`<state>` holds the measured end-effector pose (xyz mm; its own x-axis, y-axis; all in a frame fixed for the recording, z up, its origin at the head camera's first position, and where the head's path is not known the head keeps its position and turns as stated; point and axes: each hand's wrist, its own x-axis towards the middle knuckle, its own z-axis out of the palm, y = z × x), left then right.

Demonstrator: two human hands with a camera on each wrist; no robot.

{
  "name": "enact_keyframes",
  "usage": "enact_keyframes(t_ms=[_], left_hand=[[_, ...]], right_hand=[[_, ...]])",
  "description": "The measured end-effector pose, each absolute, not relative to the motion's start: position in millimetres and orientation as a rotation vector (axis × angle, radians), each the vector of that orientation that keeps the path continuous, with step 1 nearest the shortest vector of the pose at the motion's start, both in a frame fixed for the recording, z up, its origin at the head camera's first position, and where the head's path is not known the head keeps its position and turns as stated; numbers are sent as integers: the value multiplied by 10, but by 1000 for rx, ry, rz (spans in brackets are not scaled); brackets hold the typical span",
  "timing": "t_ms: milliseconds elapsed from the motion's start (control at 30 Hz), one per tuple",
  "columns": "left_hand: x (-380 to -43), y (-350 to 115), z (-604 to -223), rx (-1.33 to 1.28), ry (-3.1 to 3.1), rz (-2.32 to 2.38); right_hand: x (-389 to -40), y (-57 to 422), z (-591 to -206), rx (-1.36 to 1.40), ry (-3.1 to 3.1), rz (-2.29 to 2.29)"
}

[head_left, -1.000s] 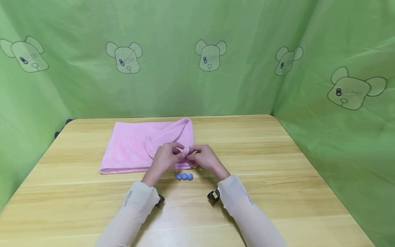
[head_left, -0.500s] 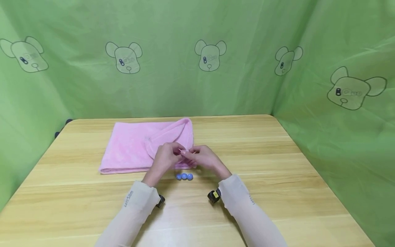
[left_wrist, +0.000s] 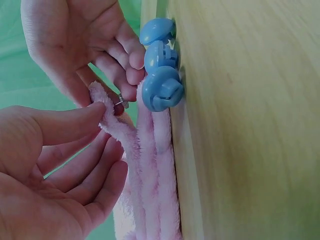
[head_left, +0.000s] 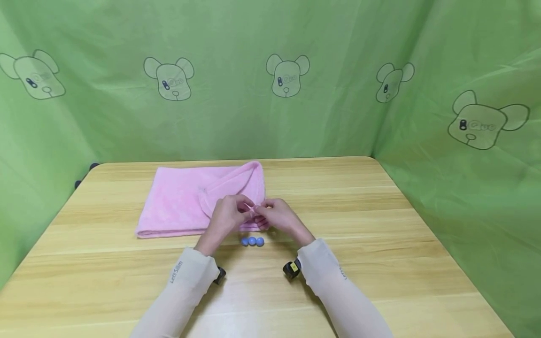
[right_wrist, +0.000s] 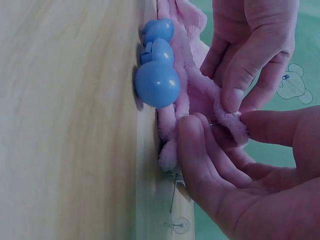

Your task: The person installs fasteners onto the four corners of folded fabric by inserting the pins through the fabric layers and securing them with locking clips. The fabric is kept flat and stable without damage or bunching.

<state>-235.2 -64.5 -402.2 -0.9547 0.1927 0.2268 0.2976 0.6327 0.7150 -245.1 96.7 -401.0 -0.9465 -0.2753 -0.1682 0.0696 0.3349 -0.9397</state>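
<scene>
Left hand [head_left: 228, 213] and right hand [head_left: 281, 217] both pinch the raised edge of the pink towel [head_left: 181, 197] lying folded on the table [head_left: 359, 225], and a finger could get pricked by the thin metal pin [left_wrist: 124, 103] there if the towel slips.

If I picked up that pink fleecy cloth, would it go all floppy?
Probably floppy: the pink fleecy cloth folds over itself, and its edge bends where the left hand pinches it. It's likely not slippery, because its surface looks fuzzy.
</scene>
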Motion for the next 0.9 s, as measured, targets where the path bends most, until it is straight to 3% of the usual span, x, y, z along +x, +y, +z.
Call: enact_keyframes(t_ms=[900], left_hand=[[-2352,-660,-3989,-366,-2775,-1243]], right_hand=[[-2463,977,-4049,-98,2291,-1731]])
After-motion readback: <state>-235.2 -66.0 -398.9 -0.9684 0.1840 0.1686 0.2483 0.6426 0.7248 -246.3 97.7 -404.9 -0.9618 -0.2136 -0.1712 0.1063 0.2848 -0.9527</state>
